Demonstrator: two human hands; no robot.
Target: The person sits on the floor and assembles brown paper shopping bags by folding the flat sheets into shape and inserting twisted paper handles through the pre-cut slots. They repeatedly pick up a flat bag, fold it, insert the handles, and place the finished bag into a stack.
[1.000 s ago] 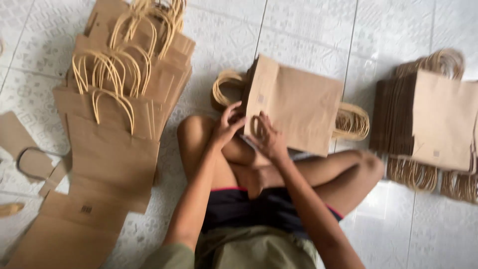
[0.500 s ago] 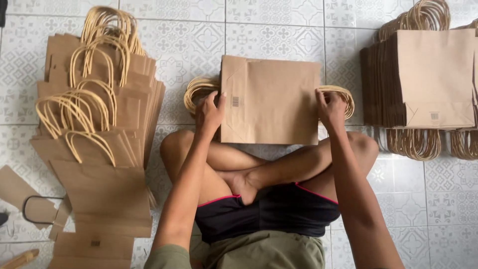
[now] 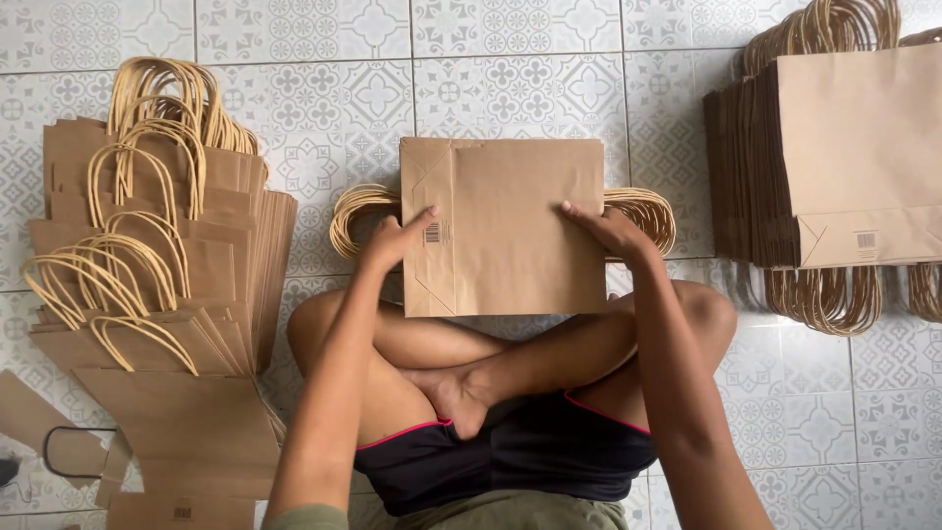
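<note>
A flat brown paper bag [image 3: 510,221] lies on the tiled floor just beyond my crossed legs, on top of other bags whose twisted handles stick out on both sides. My left hand [image 3: 394,238] rests on the bag's left edge, fingers on the folded bottom flap. My right hand [image 3: 610,229] presses on its right edge. Both hands lie flat on the paper.
A loose pile of flat handled bags [image 3: 147,255] spreads over the floor on my left. A neat stack of folded bags [image 3: 834,157] stands on edge at the right. Cardboard scraps [image 3: 39,422] lie at the lower left. Patterned tiles [image 3: 510,59] show beyond.
The bag was tilted up in both hands one second ago. It now lies flat and squared on the pile in front, with my hands spread to its left and right edges.
</note>
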